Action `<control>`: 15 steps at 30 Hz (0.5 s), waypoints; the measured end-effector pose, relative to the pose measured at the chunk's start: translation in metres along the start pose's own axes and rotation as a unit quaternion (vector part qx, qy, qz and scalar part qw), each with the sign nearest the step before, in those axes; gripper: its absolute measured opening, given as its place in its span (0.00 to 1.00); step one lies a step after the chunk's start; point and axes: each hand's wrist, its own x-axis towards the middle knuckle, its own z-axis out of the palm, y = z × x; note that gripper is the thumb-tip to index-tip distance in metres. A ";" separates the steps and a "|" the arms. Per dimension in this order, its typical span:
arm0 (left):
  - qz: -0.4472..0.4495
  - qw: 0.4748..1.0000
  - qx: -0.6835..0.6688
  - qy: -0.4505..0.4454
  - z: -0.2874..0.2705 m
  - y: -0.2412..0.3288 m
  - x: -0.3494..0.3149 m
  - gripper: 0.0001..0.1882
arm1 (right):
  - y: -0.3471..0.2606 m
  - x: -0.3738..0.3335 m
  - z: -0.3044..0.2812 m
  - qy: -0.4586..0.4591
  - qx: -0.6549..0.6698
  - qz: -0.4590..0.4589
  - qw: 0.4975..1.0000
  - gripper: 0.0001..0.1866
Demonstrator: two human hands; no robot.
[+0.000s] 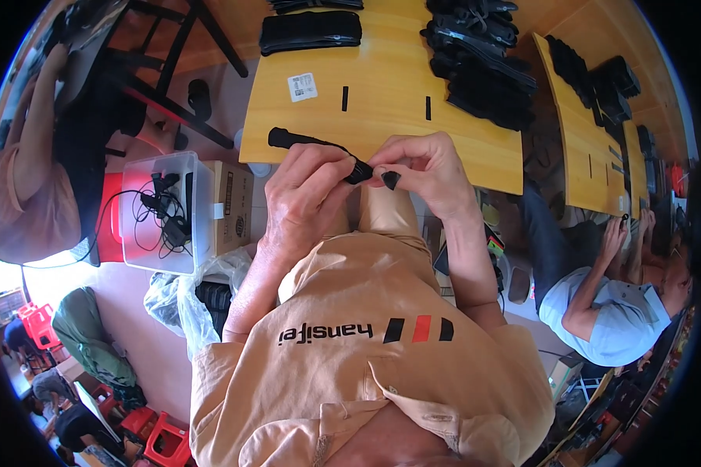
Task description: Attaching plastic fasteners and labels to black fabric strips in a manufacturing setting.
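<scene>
Just off the near edge of the yellow table, my left hand is closed round a black sock-like fabric piece. One end of it sticks out to the left over the tabletop, and a ribbed part shows between my hands. My right hand is closed in a pinch at the other end, its fingertips almost against those of the left. A small dark tip shows by the right thumb; whether it joins the fabric piece I cannot tell.
The yellow table bears a folded black stack, a black fabric pile, a white label and two dark strips. At left stand a clear bin of cables and a cardboard box. People sit on both sides.
</scene>
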 end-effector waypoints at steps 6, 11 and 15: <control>-0.001 1.000 0.004 0.001 -0.003 -0.003 -0.001 0.15 | -0.002 0.001 0.006 0.006 -0.039 -0.014 0.999 0.08; 0.022 0.999 0.033 -0.018 0.000 -0.008 -0.003 0.13 | -0.008 -0.004 0.026 0.070 -0.218 -0.065 0.971 0.06; 0.036 0.998 0.043 -0.018 -0.002 -0.009 -0.003 0.13 | -0.014 -0.006 0.032 0.083 -0.365 -0.113 0.920 0.06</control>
